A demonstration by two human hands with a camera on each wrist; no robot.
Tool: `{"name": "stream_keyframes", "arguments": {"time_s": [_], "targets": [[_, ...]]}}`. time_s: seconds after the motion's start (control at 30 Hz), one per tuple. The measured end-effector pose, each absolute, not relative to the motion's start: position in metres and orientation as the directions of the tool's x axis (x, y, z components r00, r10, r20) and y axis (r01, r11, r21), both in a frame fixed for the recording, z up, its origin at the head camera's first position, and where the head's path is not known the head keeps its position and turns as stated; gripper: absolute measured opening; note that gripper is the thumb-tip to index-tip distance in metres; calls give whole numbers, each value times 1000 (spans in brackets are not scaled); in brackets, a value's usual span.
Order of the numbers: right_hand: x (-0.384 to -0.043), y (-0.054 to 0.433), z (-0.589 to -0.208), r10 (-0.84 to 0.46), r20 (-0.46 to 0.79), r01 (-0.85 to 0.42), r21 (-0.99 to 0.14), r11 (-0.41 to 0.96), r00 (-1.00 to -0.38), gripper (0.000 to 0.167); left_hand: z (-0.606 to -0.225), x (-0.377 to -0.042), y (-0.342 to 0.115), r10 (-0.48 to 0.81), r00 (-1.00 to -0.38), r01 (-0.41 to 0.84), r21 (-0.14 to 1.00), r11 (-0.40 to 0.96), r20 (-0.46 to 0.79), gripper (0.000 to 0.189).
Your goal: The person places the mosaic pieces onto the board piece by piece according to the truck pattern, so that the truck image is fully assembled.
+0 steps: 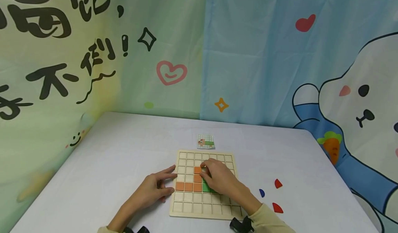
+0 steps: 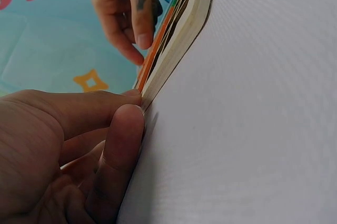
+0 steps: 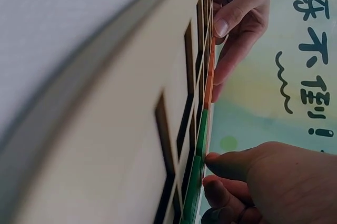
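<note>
A light wooden grid board point(image 1: 186, 207) lies flat on the table. Orange square tiles point(image 1: 188, 187) form a row and a short column in its cells, beside green tiles point(image 1: 206, 187) partly covered by the right hand. My left hand point(image 1: 155, 188) rests at the board's left edge; its thumb and a finger touch the rim point(image 2: 167, 58) in the left wrist view. My right hand point(image 1: 222, 177) reaches over the middle of the board, fingertips down beside the upper orange tiles. Whether a tile sits between those fingertips is hidden.
A small pattern card point(image 1: 206, 141) with a coloured grid lies behind the board. To the right are two red pieces point(image 1: 278, 183) and a small blue piece point(image 1: 262, 193). Printed cloth point(image 1: 174, 94) hangs behind the white table point(image 1: 130, 150).
</note>
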State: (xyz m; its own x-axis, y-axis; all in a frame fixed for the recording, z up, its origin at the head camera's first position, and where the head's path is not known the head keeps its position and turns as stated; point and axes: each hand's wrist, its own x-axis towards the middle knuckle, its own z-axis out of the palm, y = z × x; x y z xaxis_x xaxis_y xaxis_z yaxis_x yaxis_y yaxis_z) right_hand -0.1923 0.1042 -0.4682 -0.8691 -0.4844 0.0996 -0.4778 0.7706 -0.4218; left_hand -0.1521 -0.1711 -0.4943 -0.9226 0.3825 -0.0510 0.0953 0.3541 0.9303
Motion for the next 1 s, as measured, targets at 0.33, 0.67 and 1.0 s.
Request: {"name": "stream_keyframes", "arguments": {"time_s": [0.33, 0.67, 1.0], "targets": [[-187, 114, -464, -447, 100, -444, -425, 789, -889, 24, -494, -152, -171, 387, -921, 106, 926, 361, -45, 53], [-178, 154, -458, -331, 75, -325, -479, 815, -941, 30, -495, -153, -171, 388, -921, 106, 926, 363, -46, 53], [-165, 221, -453, -265, 121, -290, -474, 831, -957, 30, -493, -152, -171, 395, -918, 116, 922, 369, -42, 53]]}}
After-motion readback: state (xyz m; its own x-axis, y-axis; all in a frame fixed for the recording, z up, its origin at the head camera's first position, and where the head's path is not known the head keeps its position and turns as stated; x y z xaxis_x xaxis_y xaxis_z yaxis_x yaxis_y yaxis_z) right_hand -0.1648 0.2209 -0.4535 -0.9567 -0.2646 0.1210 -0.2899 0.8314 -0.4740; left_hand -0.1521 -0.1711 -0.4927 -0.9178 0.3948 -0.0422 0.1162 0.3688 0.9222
